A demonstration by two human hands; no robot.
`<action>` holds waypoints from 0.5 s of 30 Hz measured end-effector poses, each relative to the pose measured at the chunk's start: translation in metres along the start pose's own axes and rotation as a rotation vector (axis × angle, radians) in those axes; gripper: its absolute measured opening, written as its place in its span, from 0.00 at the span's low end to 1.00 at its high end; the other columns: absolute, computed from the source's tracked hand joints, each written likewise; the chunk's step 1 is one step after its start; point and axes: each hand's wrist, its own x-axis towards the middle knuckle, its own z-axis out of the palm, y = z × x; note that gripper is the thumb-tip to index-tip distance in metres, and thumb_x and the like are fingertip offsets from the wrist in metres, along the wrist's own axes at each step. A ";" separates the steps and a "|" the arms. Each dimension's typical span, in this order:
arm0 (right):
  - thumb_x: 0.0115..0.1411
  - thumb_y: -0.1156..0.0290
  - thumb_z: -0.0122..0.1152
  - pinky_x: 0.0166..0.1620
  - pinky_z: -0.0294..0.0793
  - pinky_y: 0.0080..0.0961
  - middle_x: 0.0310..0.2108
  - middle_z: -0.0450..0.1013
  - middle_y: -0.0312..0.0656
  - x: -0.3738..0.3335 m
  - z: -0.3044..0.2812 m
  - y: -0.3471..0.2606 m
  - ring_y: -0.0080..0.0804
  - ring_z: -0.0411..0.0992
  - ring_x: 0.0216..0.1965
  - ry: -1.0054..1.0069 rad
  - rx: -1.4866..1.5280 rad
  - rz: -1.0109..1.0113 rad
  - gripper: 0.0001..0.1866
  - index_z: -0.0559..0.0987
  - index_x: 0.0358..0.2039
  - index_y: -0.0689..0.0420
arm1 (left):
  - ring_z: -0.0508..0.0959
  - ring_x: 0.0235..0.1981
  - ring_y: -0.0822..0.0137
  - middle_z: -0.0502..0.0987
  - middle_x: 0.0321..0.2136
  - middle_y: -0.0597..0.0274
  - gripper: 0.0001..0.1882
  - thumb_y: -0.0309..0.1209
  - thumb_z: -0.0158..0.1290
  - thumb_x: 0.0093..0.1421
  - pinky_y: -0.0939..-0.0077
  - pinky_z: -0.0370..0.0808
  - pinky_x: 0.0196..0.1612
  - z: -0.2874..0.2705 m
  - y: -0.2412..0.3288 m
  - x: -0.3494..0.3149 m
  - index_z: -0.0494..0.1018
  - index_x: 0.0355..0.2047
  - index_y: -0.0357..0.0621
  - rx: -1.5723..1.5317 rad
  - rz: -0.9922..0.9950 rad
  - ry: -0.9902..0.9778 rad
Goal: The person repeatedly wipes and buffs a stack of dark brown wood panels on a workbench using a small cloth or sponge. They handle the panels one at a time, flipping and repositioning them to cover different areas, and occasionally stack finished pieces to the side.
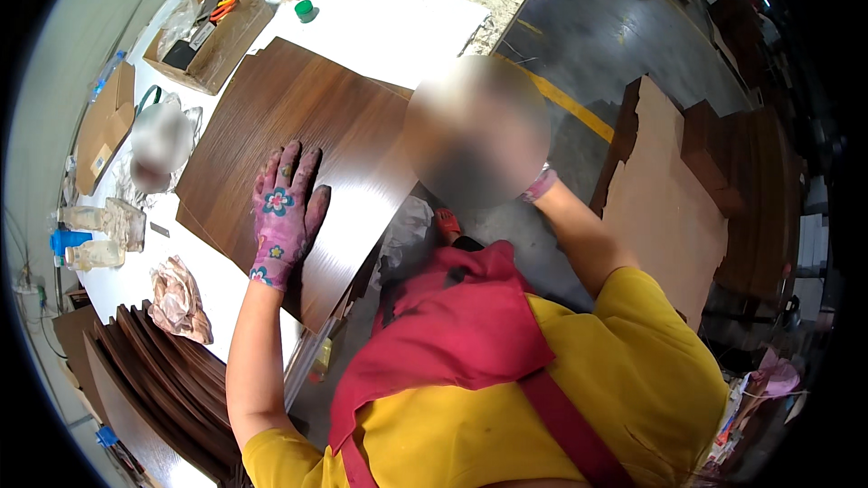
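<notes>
My left hand (287, 208) wears a stained pink-purple glove with flower prints. It lies flat on a dark brown wood-grain board (334, 117), fingers stretched out and slightly apart. The board rests on a white-topped table (389, 32) and reaches to its near edge. Beyond the board's right end is my right hand (541, 184), of which only the pinkish glove cuff shows. A round blur covers its fingers and that part of the board, so any hold there is hidden.
A cardboard box (217, 59) of tools stands behind the board, near a green cap (305, 11). Bottles (95, 253) and a crumpled cloth (181, 298) sit at left. Stacked brown panels (163, 380) stand lower left; a cardboard-covered stack (665, 199) is at right.
</notes>
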 end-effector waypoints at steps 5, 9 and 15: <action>0.57 0.56 0.62 0.42 0.75 0.39 0.44 0.73 0.44 -0.057 0.052 -0.029 0.45 0.75 0.40 -0.099 -0.143 -0.084 0.22 0.72 0.49 0.49 | 0.56 0.66 0.47 0.59 0.65 0.55 0.28 0.42 0.48 0.63 0.52 0.51 0.67 0.000 0.002 -0.001 0.61 0.64 0.57 -0.024 0.007 0.013; 0.58 0.57 0.61 0.41 0.74 0.38 0.40 0.73 0.46 -0.047 0.028 -0.050 0.47 0.74 0.39 -0.175 0.131 0.008 0.17 0.75 0.42 0.53 | 0.57 0.66 0.47 0.59 0.65 0.54 0.28 0.42 0.47 0.63 0.53 0.51 0.67 0.000 0.000 -0.002 0.62 0.64 0.56 -0.033 0.013 0.036; 0.57 0.58 0.62 0.40 0.73 0.39 0.38 0.73 0.45 -0.039 0.035 -0.013 0.48 0.73 0.37 0.017 0.016 0.034 0.16 0.76 0.41 0.55 | 0.57 0.66 0.48 0.60 0.64 0.54 0.28 0.43 0.47 0.64 0.53 0.51 0.67 0.001 0.000 -0.001 0.62 0.63 0.55 -0.032 0.013 0.046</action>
